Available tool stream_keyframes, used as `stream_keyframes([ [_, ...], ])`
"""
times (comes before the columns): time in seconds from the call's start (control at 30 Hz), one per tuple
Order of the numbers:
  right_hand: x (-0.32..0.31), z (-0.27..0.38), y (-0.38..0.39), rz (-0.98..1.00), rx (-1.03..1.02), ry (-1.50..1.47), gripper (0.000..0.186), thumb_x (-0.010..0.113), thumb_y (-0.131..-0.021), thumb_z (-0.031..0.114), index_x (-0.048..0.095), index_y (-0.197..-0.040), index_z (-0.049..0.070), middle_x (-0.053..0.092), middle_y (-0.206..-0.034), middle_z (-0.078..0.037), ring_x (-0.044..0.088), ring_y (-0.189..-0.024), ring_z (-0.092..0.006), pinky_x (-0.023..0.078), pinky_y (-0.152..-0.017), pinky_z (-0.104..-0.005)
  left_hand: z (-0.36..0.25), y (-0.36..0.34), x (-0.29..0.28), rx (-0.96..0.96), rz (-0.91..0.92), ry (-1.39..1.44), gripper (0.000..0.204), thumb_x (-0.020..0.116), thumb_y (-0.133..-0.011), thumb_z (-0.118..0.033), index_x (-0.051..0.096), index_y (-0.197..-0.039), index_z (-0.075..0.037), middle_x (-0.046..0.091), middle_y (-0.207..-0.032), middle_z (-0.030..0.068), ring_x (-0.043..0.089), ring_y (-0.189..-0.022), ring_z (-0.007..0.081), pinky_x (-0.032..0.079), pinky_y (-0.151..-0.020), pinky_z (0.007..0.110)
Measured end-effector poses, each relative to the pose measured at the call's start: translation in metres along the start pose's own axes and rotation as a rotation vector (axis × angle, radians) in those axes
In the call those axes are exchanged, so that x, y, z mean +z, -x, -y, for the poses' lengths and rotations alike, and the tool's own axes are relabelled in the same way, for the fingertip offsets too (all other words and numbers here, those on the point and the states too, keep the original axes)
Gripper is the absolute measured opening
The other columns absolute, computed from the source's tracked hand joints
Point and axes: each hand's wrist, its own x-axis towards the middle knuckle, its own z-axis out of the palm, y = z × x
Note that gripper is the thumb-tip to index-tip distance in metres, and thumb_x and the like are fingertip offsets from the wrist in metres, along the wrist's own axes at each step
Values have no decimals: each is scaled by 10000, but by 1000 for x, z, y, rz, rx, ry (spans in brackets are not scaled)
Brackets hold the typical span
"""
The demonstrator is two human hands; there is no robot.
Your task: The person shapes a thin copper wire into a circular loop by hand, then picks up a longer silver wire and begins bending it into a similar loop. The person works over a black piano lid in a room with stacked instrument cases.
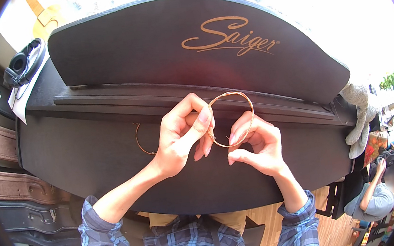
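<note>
Left hand [180,133] pinching coppery coil [252,106], right hand [262,145] at coil's lower edge

On my remote feed I observe the left hand [179,139] pinching a copper-coloured wire coil [230,93]; the right hand [260,146] is at its lower edge, thumb and forefinger parted. A second curved wire [137,139] lies on the black desk [232,186].
</note>
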Motion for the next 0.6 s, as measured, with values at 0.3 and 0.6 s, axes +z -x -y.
stream_keyframes([
  [0.3, 5, 9, 2, -247, 129, -8, 620, 799, -777, -41, 393, -1241, 15, 703, -817, -130, 713, -638, -197, 579, -581, -277, 0, 1, 2, -6, -38, -17, 170, 494, -1050, -175, 483, -950, -38, 620, -696, 66, 596, -515, 103, 400, -425, 209],
  [0.6, -4, 16, 0, -217, 294, -169, 616, 769, -792, -58, 356, -1245, -3, 708, -807, -150, 677, -515, -191, 541, -499, -254, 4, 1, 5, 54, -64, -50, 155, 514, -1040, -162, 465, -984, -26, 655, -733, 101, 654, -575, 140, 448, -402, 227],
])
